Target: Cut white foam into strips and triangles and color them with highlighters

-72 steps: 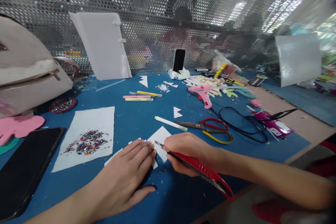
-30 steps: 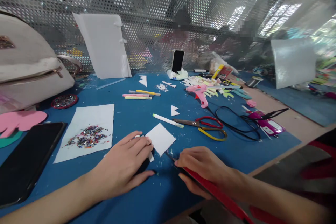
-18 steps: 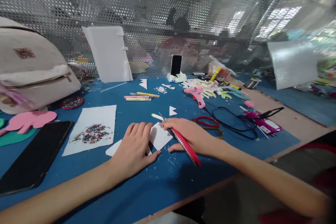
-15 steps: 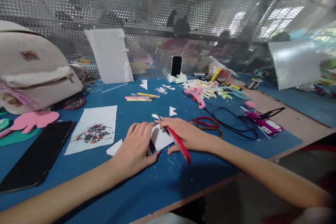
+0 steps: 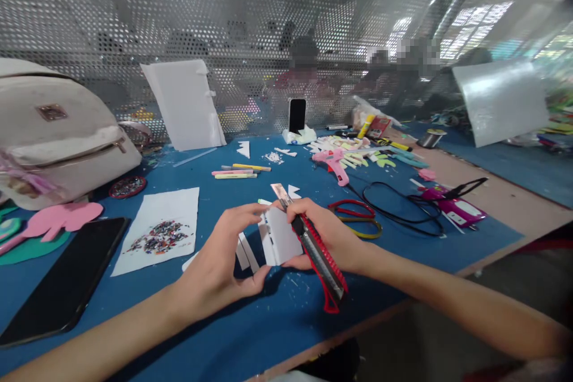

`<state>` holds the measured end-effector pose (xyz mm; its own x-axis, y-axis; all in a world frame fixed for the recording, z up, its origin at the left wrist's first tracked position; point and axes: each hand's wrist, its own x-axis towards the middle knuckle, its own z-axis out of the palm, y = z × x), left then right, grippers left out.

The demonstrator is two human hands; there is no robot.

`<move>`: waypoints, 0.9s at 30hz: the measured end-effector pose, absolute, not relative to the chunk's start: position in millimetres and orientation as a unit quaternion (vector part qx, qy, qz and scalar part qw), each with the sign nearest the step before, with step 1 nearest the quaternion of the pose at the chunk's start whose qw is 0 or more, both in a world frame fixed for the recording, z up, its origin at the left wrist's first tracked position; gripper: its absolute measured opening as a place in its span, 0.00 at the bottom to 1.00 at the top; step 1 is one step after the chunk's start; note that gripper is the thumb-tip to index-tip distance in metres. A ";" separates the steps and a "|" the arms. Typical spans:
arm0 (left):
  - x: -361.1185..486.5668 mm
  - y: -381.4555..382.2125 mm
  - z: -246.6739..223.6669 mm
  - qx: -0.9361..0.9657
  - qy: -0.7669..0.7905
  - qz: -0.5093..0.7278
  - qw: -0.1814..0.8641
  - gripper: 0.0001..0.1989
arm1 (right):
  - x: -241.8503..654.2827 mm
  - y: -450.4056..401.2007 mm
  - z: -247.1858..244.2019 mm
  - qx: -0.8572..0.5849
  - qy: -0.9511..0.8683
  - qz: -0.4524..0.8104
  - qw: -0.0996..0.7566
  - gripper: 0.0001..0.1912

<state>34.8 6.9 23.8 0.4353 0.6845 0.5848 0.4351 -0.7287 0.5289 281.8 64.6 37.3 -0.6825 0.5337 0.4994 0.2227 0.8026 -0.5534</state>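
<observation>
My right hand (image 5: 329, 233) is closed around a red utility knife (image 5: 319, 253), its blade extended and pointing up and away from me. The fingers of that hand also support a small white board piece (image 5: 280, 233), tilted up off the table with a thick, uneven left edge facing my left hand. My left hand (image 5: 221, 250) pinches the piece between thumb below and fingertips above. Under the left hand lie narrow white strips (image 5: 246, 253), partly hidden. A white notched scrap (image 5: 293, 191) rests just beyond the knife blade.
On the blue table (image 5: 179, 322) lie a black phone (image 5: 67, 274), a paper with beads (image 5: 179, 206), highlighters (image 5: 237, 172), scissors (image 5: 356, 215) and a pink glue gun (image 5: 333, 164) with a black cord. A backpack (image 5: 67, 131) stands left; a second phone (image 5: 296, 114) stands upright at the back.
The white piece has been lifted from the table and tilted up between both hands. The knife has swung with its blade raised, and my left hand has opened from lying flat into a pinch.
</observation>
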 end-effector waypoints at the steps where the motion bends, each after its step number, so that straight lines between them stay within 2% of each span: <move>1: 35.9 6.6 23.0 0.830 0.334 0.419 0.158 0.33 | 281.0 63.3 37.7 -0.216 -0.884 0.230 0.344 0.29; 10: 35.8 4.8 22.9 0.780 0.346 0.466 0.235 0.36 | 278.4 61.0 36.9 -0.210 -0.897 0.167 0.350 0.27; 17: 30.5 2.1 25.6 0.756 0.298 0.522 0.259 0.34 | 270.1 64.8 40.1 -0.166 -0.887 0.211 0.377 0.28; 23: 26.0 0.5 26.1 0.748 0.275 0.545 0.261 0.31 | 264.3 65.1 41.8 -0.144 -0.890 0.199 0.385 0.27; 27: 20.2 0.1 28.5 0.742 0.275 0.554 0.259 0.31 | 268.1 68.3 40.6 -0.172 -0.878 0.216 0.391 0.27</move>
